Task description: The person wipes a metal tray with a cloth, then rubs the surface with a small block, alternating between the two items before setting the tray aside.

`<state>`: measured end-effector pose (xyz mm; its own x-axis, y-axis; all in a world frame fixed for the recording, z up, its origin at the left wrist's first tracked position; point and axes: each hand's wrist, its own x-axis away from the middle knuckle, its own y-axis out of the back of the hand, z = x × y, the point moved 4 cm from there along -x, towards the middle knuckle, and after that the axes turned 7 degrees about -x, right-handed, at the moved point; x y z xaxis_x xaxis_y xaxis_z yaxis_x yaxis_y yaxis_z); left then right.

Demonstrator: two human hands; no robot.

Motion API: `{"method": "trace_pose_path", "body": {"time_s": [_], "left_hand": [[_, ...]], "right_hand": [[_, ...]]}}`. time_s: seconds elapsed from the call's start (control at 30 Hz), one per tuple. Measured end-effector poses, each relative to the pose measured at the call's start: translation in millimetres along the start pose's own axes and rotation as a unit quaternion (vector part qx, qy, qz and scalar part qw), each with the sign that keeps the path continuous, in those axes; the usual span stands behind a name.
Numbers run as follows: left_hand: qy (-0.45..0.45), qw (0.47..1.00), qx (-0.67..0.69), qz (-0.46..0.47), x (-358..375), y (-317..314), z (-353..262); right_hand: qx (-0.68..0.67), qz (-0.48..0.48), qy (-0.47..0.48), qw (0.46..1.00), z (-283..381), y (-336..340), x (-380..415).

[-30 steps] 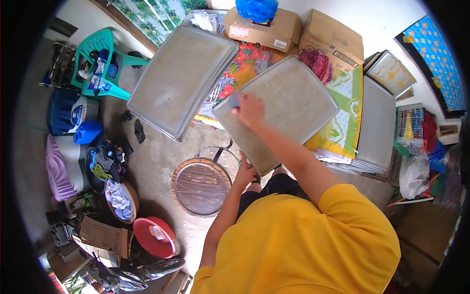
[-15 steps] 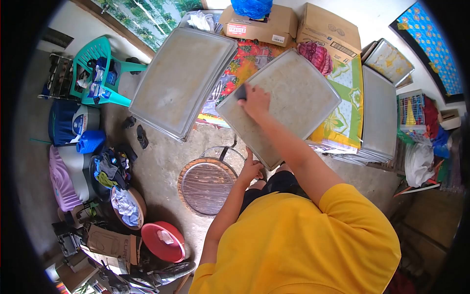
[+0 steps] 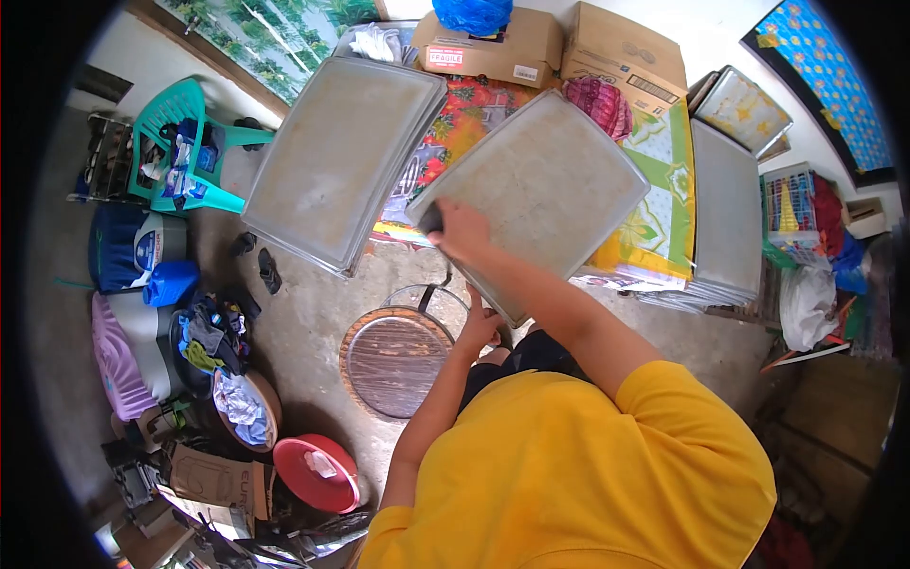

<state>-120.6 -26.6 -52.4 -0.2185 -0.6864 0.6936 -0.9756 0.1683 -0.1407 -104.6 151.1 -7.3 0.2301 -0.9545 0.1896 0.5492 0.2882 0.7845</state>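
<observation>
A flat grey tray (image 3: pixel 545 180) with a raised rim lies turned cornerwise over the near side of the covered table. My right hand (image 3: pixel 462 230) is closed around a small dark pad (image 3: pixel 431 218), pressed to the tray at its left corner. The pad's exact kind is too small to make out. Lower down, my left hand (image 3: pixel 481 322) grips the tray's near edge, one finger pointing up along it; part of its grasp is hidden. Left of the tray rises a stack of similar trays (image 3: pixel 341 156).
Cardboard boxes (image 3: pixel 621 52) and a pink cloth bundle (image 3: pixel 599 106) sit behind the tray. More stacked trays (image 3: pixel 725 209) stand at the right. A round wooden stool (image 3: pixel 396 365) is by my left arm. A red basin (image 3: pixel 313 493) and green chair (image 3: pixel 223 194) are at the left.
My right hand has slid the dark pad down and left across the tray to its left corner. The left hand stays at the near edge. The view has shifted slightly.
</observation>
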Motion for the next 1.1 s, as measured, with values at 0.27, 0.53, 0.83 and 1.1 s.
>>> {"method": "trace_pose_path", "body": {"time_s": [0.27, 0.53, 0.83, 1.1], "left_hand": [[0.000, 0.999, 0.030, 0.023, -23.4, 7.6, 26.8], [-0.009, 0.999, 0.015, -0.032, -5.0, -2.0, 7.3], [-0.002, 0.998, 0.023, -0.058, 10.5, 5.6, 11.2], [0.014, 0.998, 0.035, -0.057, 6.8, 9.4, 13.6]], "right_hand": [[-0.054, -0.096, 0.491, 0.864, 57.0, 17.3, 67.5], [-0.040, -0.001, 0.334, 0.942, 4.5, 16.7, 62.5], [-0.252, -0.192, -0.085, 0.945, -200.2, 141.7, 23.2], [0.034, -0.265, -0.294, 0.918, -299.0, 239.3, 21.0]]}}
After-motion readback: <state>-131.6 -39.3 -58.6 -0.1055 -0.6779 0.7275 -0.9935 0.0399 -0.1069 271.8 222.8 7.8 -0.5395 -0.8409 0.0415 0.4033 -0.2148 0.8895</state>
